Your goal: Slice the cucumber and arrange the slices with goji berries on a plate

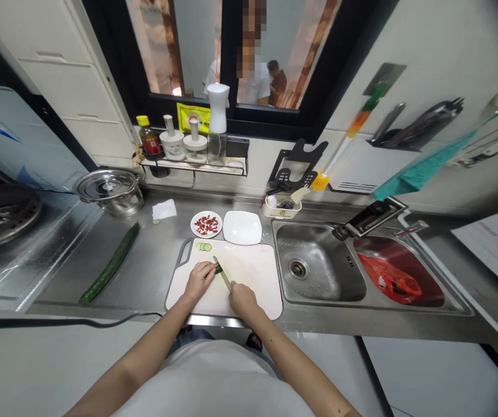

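On the white cutting board [253,295], my left hand [200,280] is closed on a short piece of cucumber [218,269], most of it hidden under the fingers. My right hand [243,299] grips a knife [223,275] whose blade lies right beside the cucumber piece. A few thin cucumber slices [204,247] overlap near the board's upper left corner. Behind the board stand a small round plate of chopped red pieces [206,224] and a white square plate [242,227]. To the left, a whole cucumber [112,263] lies on the steel counter.
A lidded steel pot [113,194] and a white paper [164,209] are at the back left. Right of the board is a double sink [318,292] with a red bag [390,278]. Bottles stand on a wall rack [196,166]. People show in the window glass.
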The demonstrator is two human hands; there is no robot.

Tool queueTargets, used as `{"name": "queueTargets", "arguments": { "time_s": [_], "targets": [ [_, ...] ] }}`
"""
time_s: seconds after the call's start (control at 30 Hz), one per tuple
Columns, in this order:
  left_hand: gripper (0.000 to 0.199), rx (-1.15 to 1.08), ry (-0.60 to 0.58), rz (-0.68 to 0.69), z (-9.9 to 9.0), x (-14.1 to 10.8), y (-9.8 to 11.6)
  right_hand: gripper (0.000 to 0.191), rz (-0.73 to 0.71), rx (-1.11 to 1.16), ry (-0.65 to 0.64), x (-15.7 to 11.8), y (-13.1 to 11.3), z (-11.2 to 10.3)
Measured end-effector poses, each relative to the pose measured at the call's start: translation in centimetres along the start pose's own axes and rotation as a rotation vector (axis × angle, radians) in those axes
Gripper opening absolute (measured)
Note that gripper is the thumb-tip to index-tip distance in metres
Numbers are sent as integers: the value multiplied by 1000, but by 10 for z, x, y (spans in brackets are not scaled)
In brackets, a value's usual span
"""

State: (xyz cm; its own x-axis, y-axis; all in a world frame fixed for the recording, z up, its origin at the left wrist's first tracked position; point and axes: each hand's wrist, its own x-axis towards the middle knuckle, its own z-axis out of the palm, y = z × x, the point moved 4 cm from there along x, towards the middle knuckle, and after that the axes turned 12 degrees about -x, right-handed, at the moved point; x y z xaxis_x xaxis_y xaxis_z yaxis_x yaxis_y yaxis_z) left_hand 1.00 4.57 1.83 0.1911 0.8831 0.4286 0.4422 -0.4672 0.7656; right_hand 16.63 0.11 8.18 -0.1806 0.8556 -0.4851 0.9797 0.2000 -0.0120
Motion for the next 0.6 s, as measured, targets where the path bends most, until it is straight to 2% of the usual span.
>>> {"name": "queueTargets", "arguments": {
  "time_s": [0.23,0.6],
  "targets": [
    [24,20,-1,7,0,0,1,30,30,11,19,1,-5,1],
    [24,0,4,-15,0,0,2,28,64,-2,-24,-22,3,14]
  ]
}}
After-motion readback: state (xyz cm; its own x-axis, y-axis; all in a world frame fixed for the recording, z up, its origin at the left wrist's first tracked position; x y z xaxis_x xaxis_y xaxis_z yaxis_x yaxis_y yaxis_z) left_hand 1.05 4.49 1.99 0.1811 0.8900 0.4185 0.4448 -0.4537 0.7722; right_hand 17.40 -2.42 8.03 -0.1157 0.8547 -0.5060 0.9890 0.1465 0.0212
